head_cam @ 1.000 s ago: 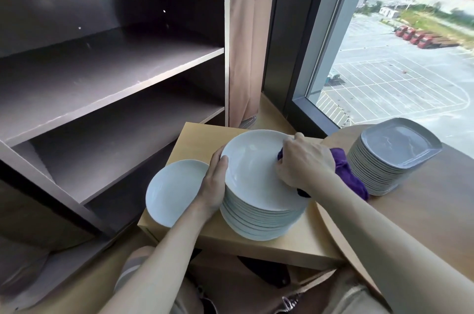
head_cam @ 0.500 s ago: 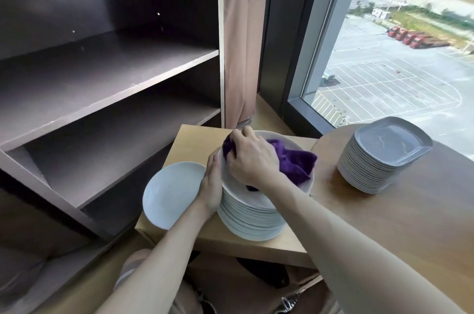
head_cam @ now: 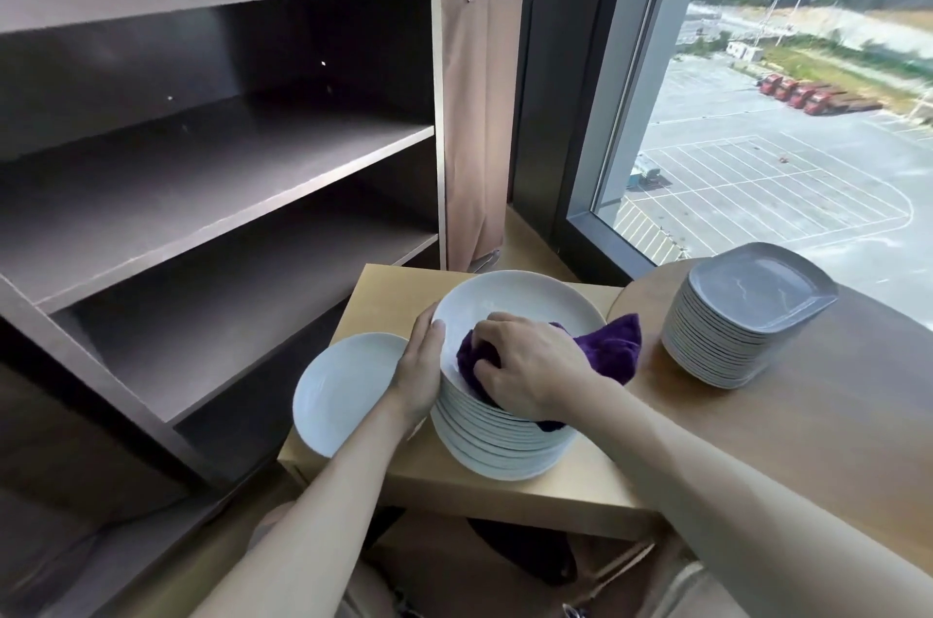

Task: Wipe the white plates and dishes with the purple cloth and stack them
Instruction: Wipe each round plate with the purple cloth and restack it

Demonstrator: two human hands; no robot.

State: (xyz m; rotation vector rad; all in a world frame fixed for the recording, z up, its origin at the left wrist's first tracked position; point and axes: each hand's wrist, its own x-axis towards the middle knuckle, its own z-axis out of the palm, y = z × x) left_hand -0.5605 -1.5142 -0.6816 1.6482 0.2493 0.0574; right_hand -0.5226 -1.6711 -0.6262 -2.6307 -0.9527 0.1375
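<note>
Head view, left to right. A dark shelf unit (head_cam: 227, 173) fills the left side, with a beige fabric panel (head_cam: 474, 112) hanging at its right edge. On the low table (head_cam: 383, 294), a single white plate (head_cam: 348, 385) lies at the left edge and partly overhangs it. The left hand (head_cam: 421, 365) is just to its right. Its fingers are close together and nearly straight, pressed against the left side of the stack of white plates (head_cam: 505, 441), and the thumb rests on the rim of the top plate (head_cam: 520, 299). The stack sits toward the near right corner of the low table. The right hand (head_cam: 530, 370) lies inside the top plate with its fingers curled and clamped on a bunched purple cloth (head_cam: 611, 350). The cloth touches the plate's surface, and its loose end trails over the right rim. Further right, on the rounded table (head_cam: 833, 415), a stack of grey square dishes (head_cam: 747, 314) stands near the far edge, apart from both hands. The window (head_cam: 782, 138) is behind it.
</note>
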